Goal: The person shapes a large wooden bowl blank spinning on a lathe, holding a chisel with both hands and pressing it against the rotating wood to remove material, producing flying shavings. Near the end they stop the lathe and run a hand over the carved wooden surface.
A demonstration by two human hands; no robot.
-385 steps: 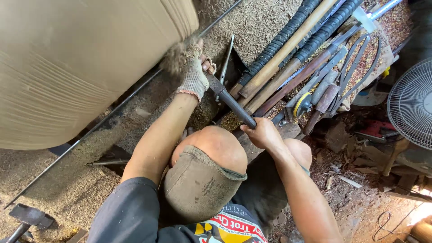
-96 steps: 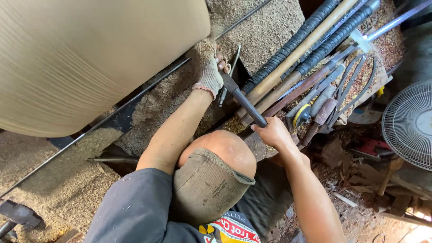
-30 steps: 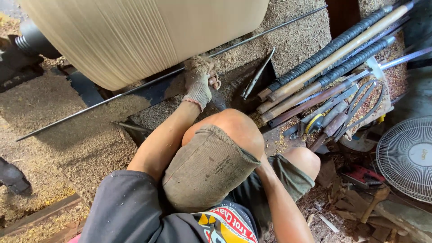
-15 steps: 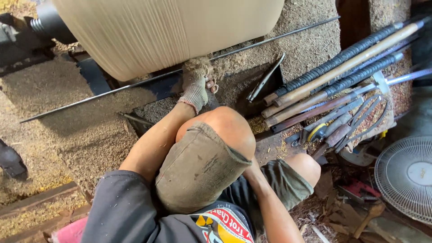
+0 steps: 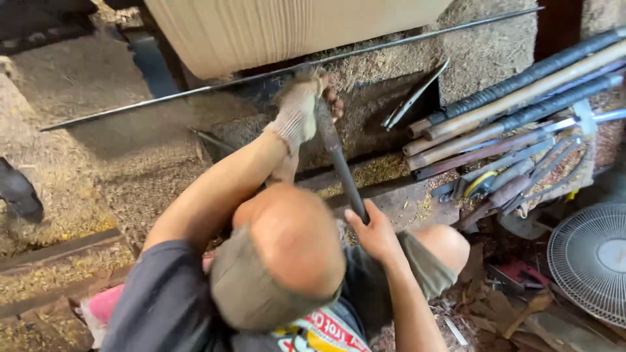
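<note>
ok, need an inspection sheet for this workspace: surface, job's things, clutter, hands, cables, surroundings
Surface: floor covered in wood shavings.
Job's things: long dark turning tool aimed at a big pale ridged wooden workpiece; thin metal rod runs in front of it.
Clutter: bundle of long-handled tools at right, scraps below.
Hands: left hand, gloved, grips the tool's front; right hand, bare, holds its rear.
Cables: nothing seen.
Surroundings: fan at right.

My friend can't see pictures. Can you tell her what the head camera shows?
A seated person grips a long dark turning tool with both hands, the gloved left hand near a big pale wooden cylinder, the bare right hand lower down. Sawdust covers the floor; more long-handled tools and a fan lie right.
</note>
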